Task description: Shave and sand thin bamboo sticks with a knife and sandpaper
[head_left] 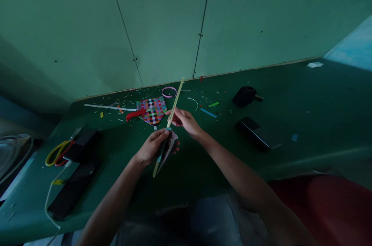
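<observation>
My left hand [154, 146] is closed round a small dark woven piece [167, 149] with a pale inner side, held above the table's front part. A long pale yellow strip [177, 100] runs through the piece, its top end pointing up and away and its lower end sticking out below. My right hand [185, 121] pinches this strip just above the left hand. Behind them a multicoloured woven piece [157, 108] lies on the table, with a red-handled tool [135, 114] resting on its left part.
Yellow and red scissors [59, 153] and black objects [72, 190] with a cable lie at the left. A phone [258, 133] and a black item [244, 96] are at the right. Paper scraps and a purple ring [169, 96] lie near the green wall [165, 25].
</observation>
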Action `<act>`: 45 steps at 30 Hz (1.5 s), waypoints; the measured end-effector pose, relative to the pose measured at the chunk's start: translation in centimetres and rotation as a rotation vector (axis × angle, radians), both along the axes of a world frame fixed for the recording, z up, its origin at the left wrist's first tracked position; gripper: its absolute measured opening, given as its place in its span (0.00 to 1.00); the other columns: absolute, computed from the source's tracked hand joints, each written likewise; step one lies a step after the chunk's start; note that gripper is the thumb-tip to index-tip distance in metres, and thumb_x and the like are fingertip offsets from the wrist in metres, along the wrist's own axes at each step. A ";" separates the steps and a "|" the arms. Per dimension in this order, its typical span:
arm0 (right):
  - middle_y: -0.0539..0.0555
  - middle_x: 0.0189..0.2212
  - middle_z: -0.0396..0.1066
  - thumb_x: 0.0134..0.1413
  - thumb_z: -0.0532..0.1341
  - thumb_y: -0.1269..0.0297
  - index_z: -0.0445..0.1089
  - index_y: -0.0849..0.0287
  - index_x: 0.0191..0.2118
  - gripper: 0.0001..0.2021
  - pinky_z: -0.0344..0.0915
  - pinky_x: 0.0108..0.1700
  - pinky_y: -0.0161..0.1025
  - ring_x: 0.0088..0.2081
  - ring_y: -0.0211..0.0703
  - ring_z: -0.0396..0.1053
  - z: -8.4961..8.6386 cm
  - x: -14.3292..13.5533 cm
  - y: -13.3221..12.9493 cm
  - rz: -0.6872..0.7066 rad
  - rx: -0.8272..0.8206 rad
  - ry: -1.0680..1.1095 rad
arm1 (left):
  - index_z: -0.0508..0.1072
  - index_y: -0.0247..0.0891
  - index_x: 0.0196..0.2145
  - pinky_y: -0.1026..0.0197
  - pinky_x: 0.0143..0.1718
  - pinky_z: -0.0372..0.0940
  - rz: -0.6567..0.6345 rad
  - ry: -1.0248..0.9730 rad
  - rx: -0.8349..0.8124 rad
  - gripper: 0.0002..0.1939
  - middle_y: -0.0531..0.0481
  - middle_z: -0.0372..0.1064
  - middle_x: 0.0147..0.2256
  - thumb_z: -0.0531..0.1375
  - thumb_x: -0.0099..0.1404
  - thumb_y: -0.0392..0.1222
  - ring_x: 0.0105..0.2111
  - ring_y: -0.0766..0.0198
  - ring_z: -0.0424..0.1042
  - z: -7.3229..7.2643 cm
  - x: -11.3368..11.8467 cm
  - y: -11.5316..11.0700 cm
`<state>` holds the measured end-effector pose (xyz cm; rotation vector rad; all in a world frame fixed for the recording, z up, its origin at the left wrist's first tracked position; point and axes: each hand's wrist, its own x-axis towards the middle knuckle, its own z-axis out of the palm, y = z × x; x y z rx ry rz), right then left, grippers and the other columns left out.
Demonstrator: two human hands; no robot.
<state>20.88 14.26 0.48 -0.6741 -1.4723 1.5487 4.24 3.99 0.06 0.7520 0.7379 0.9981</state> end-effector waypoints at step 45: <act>0.54 0.27 0.75 0.73 0.49 0.40 0.79 0.62 0.37 0.32 0.62 0.31 0.36 0.25 0.37 0.67 -2.8 -2.4 -4.1 0.493 0.140 -0.350 | 0.80 0.34 0.36 0.61 0.35 0.76 0.705 -0.031 0.076 0.12 0.44 0.81 0.32 0.68 0.64 0.48 0.35 0.57 0.83 0.6 -3.1 2.5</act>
